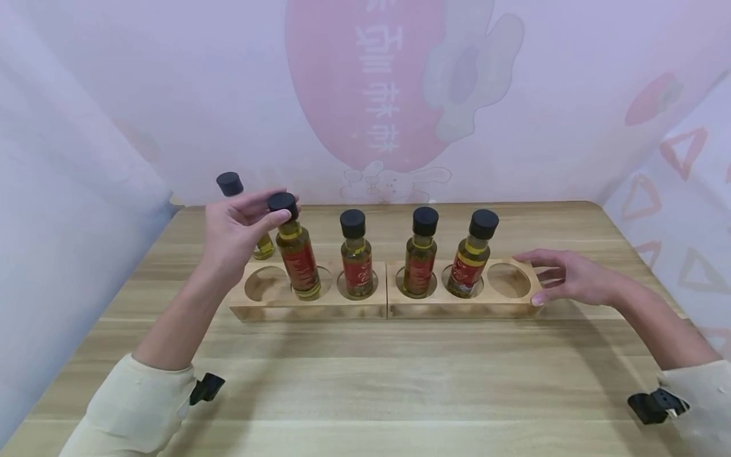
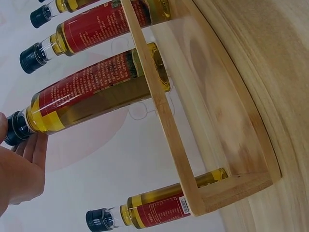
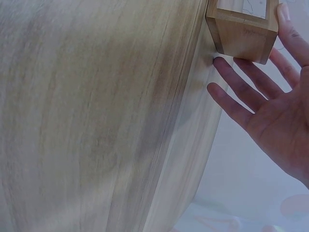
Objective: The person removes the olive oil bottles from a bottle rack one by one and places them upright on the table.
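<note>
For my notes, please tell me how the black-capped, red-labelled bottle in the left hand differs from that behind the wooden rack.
The held bottle is gripped by its cap; the rear bottle is untouched. The held bottle dips into the rack; the rear bottle stands behind it. Both have black caps and red labels.

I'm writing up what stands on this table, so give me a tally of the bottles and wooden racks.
Bottles: 5 (1 held in the left hand)
Racks: 2 (side by side)
Total: 7
</note>
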A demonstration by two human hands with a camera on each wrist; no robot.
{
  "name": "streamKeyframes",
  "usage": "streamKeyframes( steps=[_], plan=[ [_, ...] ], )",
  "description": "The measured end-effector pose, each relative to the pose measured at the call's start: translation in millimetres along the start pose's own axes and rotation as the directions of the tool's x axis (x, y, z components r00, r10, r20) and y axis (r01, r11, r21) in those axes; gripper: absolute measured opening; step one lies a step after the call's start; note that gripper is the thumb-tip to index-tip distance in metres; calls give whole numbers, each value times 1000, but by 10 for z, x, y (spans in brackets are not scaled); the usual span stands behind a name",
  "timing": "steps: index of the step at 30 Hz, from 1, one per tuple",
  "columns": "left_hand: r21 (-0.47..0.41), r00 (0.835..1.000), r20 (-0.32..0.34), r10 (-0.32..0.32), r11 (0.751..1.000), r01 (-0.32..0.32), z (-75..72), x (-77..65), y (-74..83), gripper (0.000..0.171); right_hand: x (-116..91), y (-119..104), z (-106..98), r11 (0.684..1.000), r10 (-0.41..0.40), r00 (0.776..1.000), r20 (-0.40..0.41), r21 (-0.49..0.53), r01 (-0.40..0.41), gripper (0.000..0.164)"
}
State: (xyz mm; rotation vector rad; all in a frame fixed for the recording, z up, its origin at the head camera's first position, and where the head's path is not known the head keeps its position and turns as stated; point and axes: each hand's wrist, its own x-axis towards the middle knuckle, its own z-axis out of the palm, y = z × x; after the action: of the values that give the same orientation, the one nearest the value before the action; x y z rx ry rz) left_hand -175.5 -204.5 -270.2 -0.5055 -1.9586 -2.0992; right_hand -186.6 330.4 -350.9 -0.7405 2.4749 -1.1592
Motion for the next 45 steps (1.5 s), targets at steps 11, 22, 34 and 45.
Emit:
streamKeyframes(
  steps=[11,22,34,45],
  plan=[
    [12,1000,-28,5,1000,-5,-15,-7,37,26,-4,12,36,1000,-6,1000,-1,11,6,74],
    [-24,998,-56,-29,999,27,-42,83,132,26,15,15,28,1000,2,1000,-2,10,-2,74],
    [-38,989,-129,-73,997,69,-3,259,230,27,25,24,26,1000,-23,1000,-11,9,23,73],
    [-91,978,-193,-75,994,58,3,454,139,27,31,29,24,1000,-19,1000,-7,-11,19,74]
  ],
)
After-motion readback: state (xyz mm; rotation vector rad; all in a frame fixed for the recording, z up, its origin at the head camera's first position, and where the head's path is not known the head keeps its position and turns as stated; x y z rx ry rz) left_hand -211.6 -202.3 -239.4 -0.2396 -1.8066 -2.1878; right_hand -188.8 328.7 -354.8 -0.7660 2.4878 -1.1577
